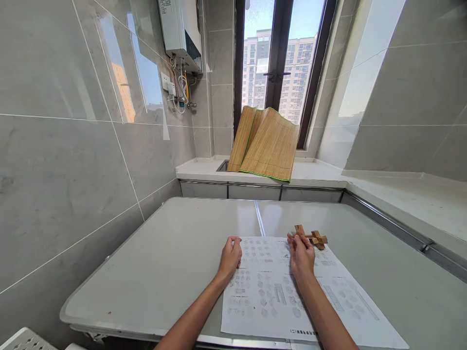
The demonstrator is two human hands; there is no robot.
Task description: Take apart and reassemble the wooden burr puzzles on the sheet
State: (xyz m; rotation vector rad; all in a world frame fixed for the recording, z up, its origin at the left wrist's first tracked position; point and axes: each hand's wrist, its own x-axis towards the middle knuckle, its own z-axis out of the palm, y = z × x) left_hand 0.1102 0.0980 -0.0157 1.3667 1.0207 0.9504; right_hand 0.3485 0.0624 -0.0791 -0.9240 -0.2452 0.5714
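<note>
A printed paper sheet (pixel 270 316) covered in small diagrams lies on the white table. At its upper left corner is my left hand (pixel 229 256), fingers curled closed around the paper's edge. My right hand (pixel 302 255) lies over the upper middle of the paper with its fingers bent inward; what they hold, if anything, is hidden. Just beyond those fingers is a flat wooden piece (pixel 299 229) with a dark mark. Touching or close to it on the right sits a small cluster of interlocked wooden puzzle pieces (pixel 318 239).
The white folding table (pixel 146 272) has a metal seam (pixel 259 218) down its middle. Behind it, a bamboo mat (pixel 272 143) leans on the window ledge (pixel 204 170). A water heater (pixel 181 34) hangs on the tiled left wall. A white perforated stool (pixel 27 340) is at lower left.
</note>
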